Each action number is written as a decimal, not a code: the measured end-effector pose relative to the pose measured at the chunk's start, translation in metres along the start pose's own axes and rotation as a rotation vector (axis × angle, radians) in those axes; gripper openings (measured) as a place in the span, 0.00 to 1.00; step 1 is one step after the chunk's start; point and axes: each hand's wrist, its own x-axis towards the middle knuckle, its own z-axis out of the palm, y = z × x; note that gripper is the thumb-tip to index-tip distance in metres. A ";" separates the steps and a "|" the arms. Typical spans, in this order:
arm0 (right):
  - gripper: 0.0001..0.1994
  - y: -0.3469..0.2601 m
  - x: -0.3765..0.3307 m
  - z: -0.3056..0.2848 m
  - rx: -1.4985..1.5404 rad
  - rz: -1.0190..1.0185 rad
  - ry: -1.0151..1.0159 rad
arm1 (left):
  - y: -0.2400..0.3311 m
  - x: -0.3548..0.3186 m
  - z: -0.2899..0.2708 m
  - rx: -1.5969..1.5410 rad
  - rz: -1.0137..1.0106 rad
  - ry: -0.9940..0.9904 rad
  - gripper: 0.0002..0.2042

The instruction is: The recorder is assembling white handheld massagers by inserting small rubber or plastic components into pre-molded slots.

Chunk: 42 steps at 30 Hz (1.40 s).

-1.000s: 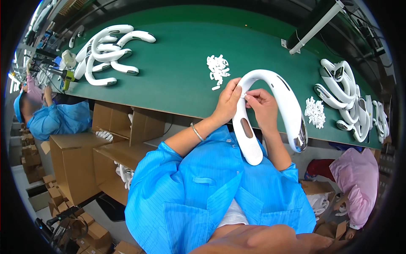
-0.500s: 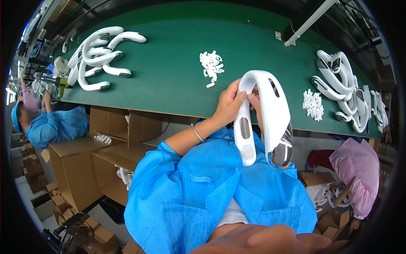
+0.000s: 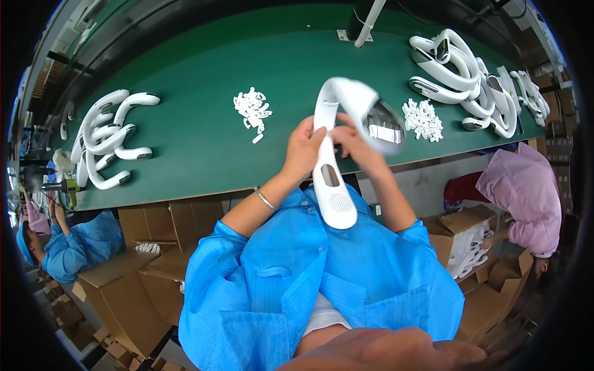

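A long green surface [image 3: 185, 74] was seen carrying heaps of white curved housings at its left [image 3: 105, 136] and right [image 3: 470, 74] ends. One white U-shaped housing [image 3: 337, 161] was held above the surface's near edge, one arm hanging toward the blue coat, the other blurred. It was clasped at mid-arm by the left hand [image 3: 303, 151] and right hand [image 3: 356, 145], both grips closed on it. Two piles of small white parts [image 3: 252, 110] [image 3: 424, 119] lay beside it.
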 end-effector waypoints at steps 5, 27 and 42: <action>0.13 0.009 0.018 -0.109 -0.598 -0.124 0.531 | 0.007 0.007 0.010 -0.268 -0.158 -0.035 0.14; 0.06 0.014 0.029 -0.121 0.384 -0.140 0.254 | -0.010 0.041 0.015 -0.149 -0.201 -0.035 0.12; 0.03 -0.015 0.005 0.002 0.591 0.003 0.281 | -0.005 0.022 0.034 -0.040 0.007 0.039 0.18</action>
